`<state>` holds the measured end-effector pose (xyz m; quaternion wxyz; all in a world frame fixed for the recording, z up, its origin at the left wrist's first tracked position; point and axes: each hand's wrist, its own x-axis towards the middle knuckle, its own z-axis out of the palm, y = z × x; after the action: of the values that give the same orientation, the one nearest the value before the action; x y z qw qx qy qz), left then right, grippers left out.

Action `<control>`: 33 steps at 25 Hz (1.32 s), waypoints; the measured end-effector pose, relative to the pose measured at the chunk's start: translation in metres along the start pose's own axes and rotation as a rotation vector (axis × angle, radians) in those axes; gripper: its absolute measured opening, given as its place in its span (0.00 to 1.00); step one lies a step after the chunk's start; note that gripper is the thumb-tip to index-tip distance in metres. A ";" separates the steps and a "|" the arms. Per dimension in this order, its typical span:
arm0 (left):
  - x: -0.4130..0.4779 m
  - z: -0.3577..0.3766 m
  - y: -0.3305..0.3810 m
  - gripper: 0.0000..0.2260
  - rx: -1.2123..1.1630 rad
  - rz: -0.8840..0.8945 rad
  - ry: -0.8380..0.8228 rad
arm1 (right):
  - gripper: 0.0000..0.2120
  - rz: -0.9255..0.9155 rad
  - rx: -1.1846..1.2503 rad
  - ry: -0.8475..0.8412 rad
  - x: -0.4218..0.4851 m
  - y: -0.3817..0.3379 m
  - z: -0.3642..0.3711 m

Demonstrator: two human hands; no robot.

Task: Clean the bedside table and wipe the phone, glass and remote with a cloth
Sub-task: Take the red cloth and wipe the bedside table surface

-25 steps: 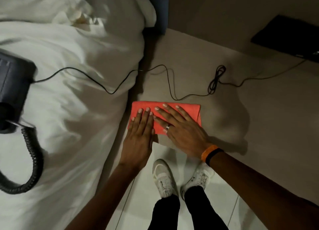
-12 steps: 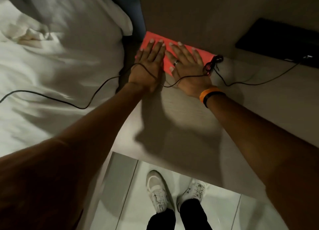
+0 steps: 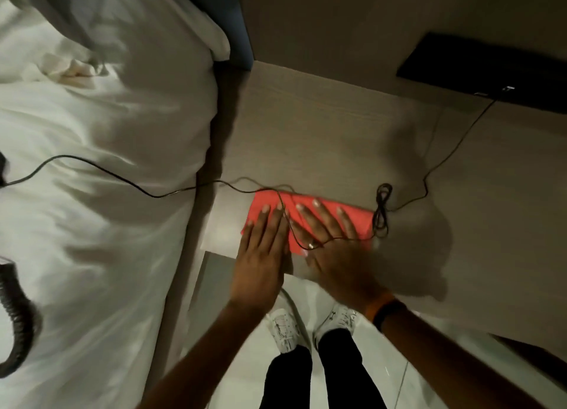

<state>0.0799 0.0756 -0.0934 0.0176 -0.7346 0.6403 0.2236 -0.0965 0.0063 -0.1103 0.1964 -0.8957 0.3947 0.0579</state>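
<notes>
Here we press the cloth flat on the bedside table [image 3: 322, 138].

Our left hand [image 3: 260, 255] and right hand [image 3: 334, 249] lie side by side, fingers straight, on the red cloth [image 3: 356, 221] at the near left edge; a thin cable [image 3: 429, 175] crosses them.

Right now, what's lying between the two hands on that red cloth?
In the head view, a thin black cord runs down the narrow gap between the left hand and right hand, over the red cloth, then across the right hand's fingers.
</notes>
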 end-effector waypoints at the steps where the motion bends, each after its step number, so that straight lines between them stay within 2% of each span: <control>1: -0.022 0.010 0.006 0.36 0.044 -0.003 0.045 | 0.29 -0.049 -0.021 -0.008 -0.020 -0.006 0.011; 4: -0.069 0.035 0.018 0.34 0.054 0.093 -0.064 | 0.31 -0.121 -0.054 -0.010 -0.070 -0.009 0.033; 8: -0.040 0.023 0.025 0.36 0.081 0.101 -0.089 | 0.27 -0.118 -0.103 -0.008 -0.056 0.024 0.031; 13: 0.087 -0.015 0.051 0.32 0.068 0.172 -0.002 | 0.27 -0.026 -0.183 0.152 0.030 0.099 -0.007; 17: 0.172 -0.035 0.080 0.31 0.126 0.155 -0.028 | 0.26 0.009 -0.229 0.157 0.082 0.161 -0.045; 21: 0.215 -0.045 0.104 0.31 0.127 0.127 -0.006 | 0.26 -0.013 -0.188 0.141 0.112 0.194 -0.071; 24: 0.215 -0.038 0.116 0.31 0.104 0.078 0.001 | 0.26 0.025 -0.179 0.157 0.105 0.195 -0.066; 28: 0.213 -0.040 0.134 0.33 0.152 0.205 -0.032 | 0.26 0.123 -0.169 0.186 0.074 0.206 -0.059; 30: 0.201 -0.036 0.145 0.34 0.143 0.206 -0.054 | 0.27 0.172 -0.187 0.199 0.054 0.202 -0.051; 33: 0.152 -0.012 0.143 0.30 0.117 0.233 -0.046 | 0.29 0.187 -0.159 0.222 0.009 0.174 -0.029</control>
<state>-0.0397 -0.0959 -0.0988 0.0494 -0.6476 0.7327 0.2032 -0.2187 -0.1178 -0.1398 0.0737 -0.8687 0.4898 0.0078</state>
